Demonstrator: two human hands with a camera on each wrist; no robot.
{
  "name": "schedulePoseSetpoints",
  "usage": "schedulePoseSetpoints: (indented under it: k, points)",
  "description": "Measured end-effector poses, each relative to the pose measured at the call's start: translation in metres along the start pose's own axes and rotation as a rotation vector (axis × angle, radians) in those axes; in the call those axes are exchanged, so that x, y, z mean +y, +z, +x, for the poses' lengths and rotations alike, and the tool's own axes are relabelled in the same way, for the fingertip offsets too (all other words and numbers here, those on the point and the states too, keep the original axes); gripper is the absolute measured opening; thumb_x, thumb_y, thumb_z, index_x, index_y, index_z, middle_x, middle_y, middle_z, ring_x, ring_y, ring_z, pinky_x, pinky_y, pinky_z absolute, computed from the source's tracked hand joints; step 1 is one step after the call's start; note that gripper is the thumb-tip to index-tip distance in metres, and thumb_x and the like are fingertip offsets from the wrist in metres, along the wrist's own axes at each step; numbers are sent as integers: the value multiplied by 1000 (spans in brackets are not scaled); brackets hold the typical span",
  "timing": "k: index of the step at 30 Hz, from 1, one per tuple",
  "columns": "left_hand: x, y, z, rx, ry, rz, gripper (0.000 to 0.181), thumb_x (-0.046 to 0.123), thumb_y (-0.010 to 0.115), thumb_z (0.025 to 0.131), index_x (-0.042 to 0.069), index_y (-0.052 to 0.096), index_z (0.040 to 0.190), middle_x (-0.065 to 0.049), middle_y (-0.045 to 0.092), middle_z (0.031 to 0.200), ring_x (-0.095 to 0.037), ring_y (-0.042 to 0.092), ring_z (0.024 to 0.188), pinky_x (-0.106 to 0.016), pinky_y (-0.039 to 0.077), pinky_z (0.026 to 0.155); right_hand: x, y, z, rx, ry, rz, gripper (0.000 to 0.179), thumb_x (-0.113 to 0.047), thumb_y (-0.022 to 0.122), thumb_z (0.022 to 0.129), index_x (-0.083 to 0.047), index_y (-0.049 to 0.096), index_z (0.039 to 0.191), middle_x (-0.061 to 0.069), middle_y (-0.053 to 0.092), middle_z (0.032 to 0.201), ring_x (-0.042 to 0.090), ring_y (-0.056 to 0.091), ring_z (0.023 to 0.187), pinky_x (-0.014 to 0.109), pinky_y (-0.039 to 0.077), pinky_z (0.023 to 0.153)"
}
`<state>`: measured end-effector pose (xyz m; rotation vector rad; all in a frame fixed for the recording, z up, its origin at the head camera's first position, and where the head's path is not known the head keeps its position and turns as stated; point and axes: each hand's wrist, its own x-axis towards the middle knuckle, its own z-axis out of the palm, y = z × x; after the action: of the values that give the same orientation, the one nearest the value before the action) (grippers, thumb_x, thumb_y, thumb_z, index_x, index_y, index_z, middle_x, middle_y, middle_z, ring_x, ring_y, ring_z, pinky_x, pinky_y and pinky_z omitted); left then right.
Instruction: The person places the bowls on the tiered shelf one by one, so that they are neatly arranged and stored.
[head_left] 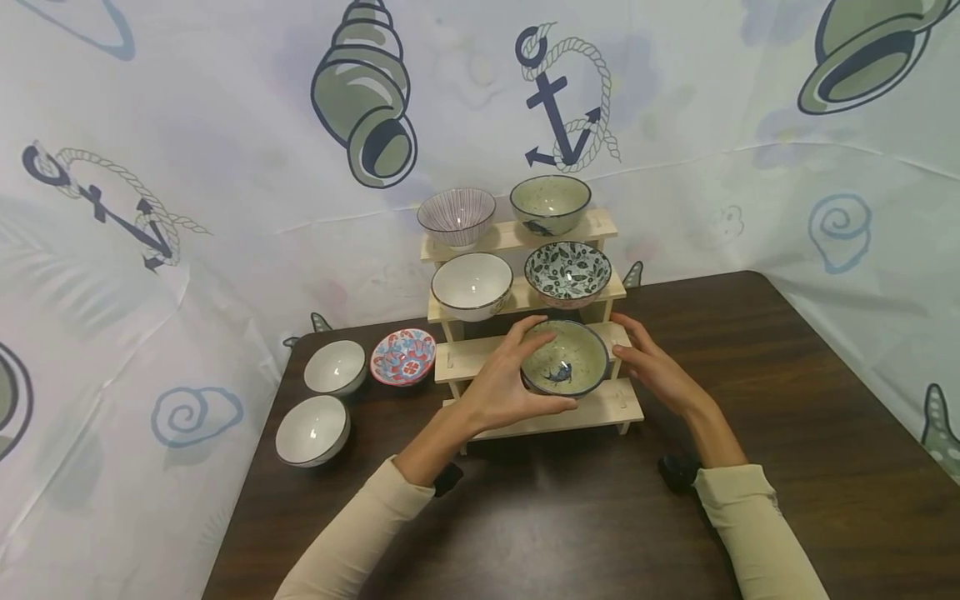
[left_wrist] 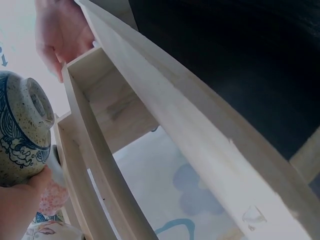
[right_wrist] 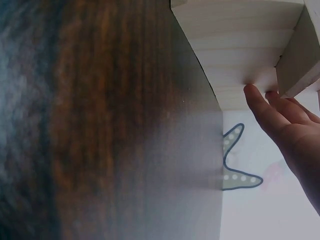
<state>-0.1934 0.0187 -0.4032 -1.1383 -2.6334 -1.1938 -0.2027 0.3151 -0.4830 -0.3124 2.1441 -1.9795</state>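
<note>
My left hand [head_left: 502, 379] grips a green-glazed bowl [head_left: 566, 367] with a dark rim and a blue figure inside, thumb at its near side and fingers over its far left rim. In the left wrist view the bowl's speckled outside [left_wrist: 22, 125] shows blue waves, and its foot is off the boards. It hangs over the lower steps of a wooden tiered stand [head_left: 468, 357]. My right hand [head_left: 660, 371] is at the stand's right end, apart from the bowl; in the right wrist view its extended fingers [right_wrist: 265, 110] touch the wood.
Higher steps carry a striped bowl [head_left: 457, 215], another green bowl [head_left: 551, 200], a white bowl [head_left: 472, 283] and a leaf-patterned bowl [head_left: 567, 271]. Left of the stand, on the dark table [head_left: 525, 533], are a red-and-blue bowl [head_left: 403, 357] and two white bowls [head_left: 335, 367] [head_left: 312, 429].
</note>
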Motion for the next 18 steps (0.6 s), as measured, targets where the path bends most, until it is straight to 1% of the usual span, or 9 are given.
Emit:
schedulePoseSetpoints:
  k: [6, 10, 13, 15, 17, 18]
  points:
    - [-1, 4, 4, 11, 1, -6, 93, 48, 93, 71, 13, 56, 148, 0, 31, 166, -27, 42, 149, -53, 45, 115, 0, 0, 0, 3, 6, 2, 68, -31, 45, 110, -26, 7, 166, 22, 21, 166, 46, 22, 155, 77, 13, 119]
    - [-3, 8, 6, 14, -16, -13, 93, 49, 93, 71, 13, 56, 148, -3, 31, 166, -28, 42, 148, -54, 45, 114, 0, -1, 0, 5, 2, 0, 68, -31, 46, 110, -26, 7, 166, 20, 13, 170, 45, 19, 156, 76, 15, 119]
    - [-4, 10, 8, 14, -32, -22, 93, 49, 92, 72, 14, 56, 149, -6, 31, 167, -30, 42, 148, -55, 45, 114, 0, -1, 1, 5, 0, -4, 68, -31, 46, 110, -26, 8, 166, 20, 13, 170, 45, 19, 156, 76, 15, 119]
    - [-5, 11, 9, 14, -40, -24, 93, 50, 91, 72, 13, 55, 149, -8, 31, 167, -32, 42, 149, -55, 44, 114, 0, -1, 1, 4, 0, -8, 68, -32, 46, 110, -26, 8, 166, 21, 16, 169, 46, 21, 155, 77, 15, 119]
    - [-6, 13, 10, 19, -47, -27, 93, 50, 91, 72, 13, 55, 149, -7, 31, 167, -32, 42, 149, -55, 44, 115, 0, -1, 1, 6, 2, -9, 68, -32, 46, 110, -26, 8, 166, 23, 21, 167, 47, 23, 154, 77, 15, 119]
    - [-7, 14, 11, 24, -46, -29, 93, 50, 91, 72, 12, 56, 149, -7, 31, 166, -32, 42, 148, -55, 43, 115, 0, -1, 1, 6, 3, -11, 68, -32, 46, 110, -26, 8, 165, 23, 21, 167, 47, 22, 155, 77, 14, 119]
